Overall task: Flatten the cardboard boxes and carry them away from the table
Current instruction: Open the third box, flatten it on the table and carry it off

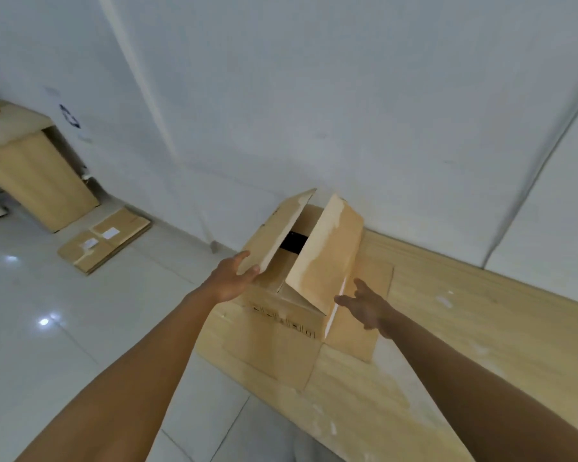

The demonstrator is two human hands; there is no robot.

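Observation:
A brown cardboard box (291, 308) stands on the wooden table (447, 345) near its left end, against the white wall. Its top flaps stand up and its lower flaps lie spread flat on the tabletop. My left hand (232, 278) grips the near corner of the box's left top flap, thumb on the inner side. My right hand (364, 303) hovers with fingers spread just to the right of the box's right top flap, not touching it. Black print shows on the box's front face.
Flattened cardboard boxes (106, 240) with white labels lie on the tiled floor at the left by the wall. A wooden cabinet (37, 175) stands farther left. Shiny white floor tiles fill the lower left.

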